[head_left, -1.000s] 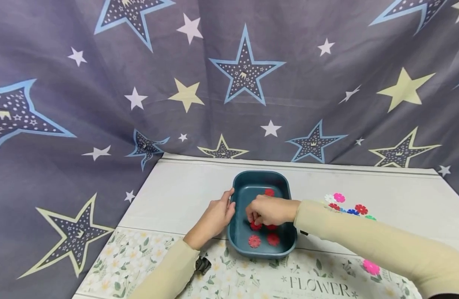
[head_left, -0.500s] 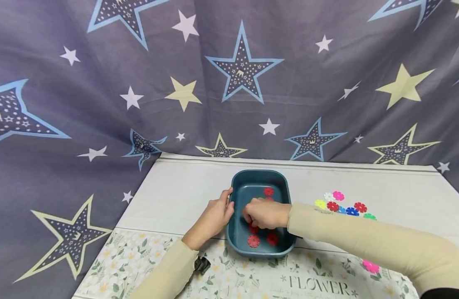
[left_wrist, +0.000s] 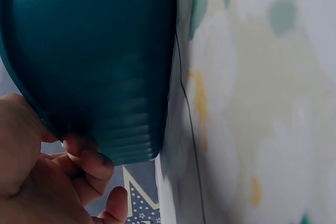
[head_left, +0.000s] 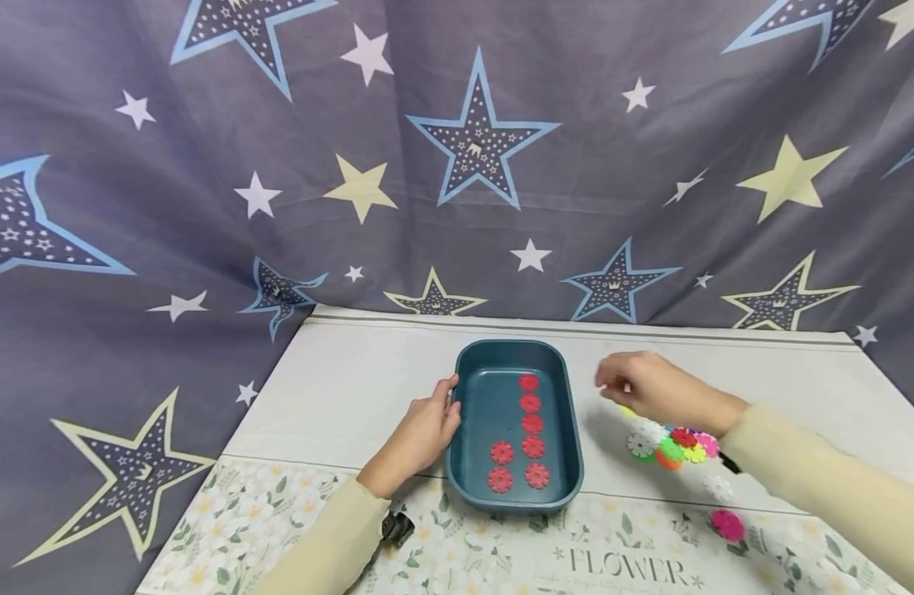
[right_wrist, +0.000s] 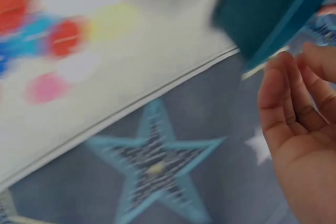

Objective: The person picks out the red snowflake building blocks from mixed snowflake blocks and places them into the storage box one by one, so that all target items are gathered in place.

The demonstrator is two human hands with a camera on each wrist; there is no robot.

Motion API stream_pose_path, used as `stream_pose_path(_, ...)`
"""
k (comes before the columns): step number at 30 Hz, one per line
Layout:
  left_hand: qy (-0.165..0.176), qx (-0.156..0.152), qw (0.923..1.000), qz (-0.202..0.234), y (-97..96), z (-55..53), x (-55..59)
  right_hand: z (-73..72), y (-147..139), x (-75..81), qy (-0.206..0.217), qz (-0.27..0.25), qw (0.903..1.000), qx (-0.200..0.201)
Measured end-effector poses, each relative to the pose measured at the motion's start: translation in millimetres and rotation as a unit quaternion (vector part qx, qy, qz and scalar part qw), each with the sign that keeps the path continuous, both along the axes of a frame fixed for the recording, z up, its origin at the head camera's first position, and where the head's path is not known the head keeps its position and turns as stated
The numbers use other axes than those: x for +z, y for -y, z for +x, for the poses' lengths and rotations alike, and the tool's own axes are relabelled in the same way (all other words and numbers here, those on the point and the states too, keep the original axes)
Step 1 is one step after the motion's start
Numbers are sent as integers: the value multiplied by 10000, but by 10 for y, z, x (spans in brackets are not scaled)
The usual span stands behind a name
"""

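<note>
A dark teal rectangular tray [head_left: 472, 496] holds several red flower-shaped plastic discs [head_left: 532, 424], lying flat in a long column at its right and a pair at its lower left. My left hand [head_left: 418, 431] grips the tray's left wall; in the left wrist view its fingers [left_wrist: 94, 165] bend at the rim. To the right of the tray, in the air, is my right hand [head_left: 661, 388], loosely bent with nothing visible between the fingers. Below it lies a pile of mixed-colour flower discs [head_left: 671, 450], partly hidden by the hand and wrist.
A bright pink disc [head_left: 728, 525] and a white disc [head_left: 717, 487] lie apart from the pile, nearer the front. The table [head_left: 375, 364] carries a white cover with a flower-print front part. A grey star-patterned curtain [head_left: 457, 240] hangs behind it.
My right hand has left the inside of the tray and moved right, over beside the pile. The red discs it covered now show. The left hand keeps its grip on the tray.
</note>
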State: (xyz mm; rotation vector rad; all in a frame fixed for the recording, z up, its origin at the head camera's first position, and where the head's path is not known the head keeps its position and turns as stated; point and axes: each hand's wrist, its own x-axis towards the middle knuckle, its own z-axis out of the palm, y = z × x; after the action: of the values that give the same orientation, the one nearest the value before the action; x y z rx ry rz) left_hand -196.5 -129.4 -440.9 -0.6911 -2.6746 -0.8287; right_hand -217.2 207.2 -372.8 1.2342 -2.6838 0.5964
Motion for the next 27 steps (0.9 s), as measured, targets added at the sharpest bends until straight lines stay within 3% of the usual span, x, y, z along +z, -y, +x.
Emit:
stream_pose_path(7,-57,26,10000,-15,-16,-1,-27,214,-691,-239,333,135,9952,-915)
stream_pose_path(11,-102,42,9999,33,-12,-4,-17,220,-876,-474,737,243,9873,-1384)
stream_pose_path(17,10,133,9999,-43,28,-16,-12,59,-842,-732,1000,178,9764,-1905)
stream_pose_path(22,85,94,9999,-53,18,-13,-20,-19,-773,-736,1063,161,9718,-2101)
stream_pose_path(27,68,55,10000,-35,-6,-2,-8,-10,-753,-718,1024,-26,9760,-1920)
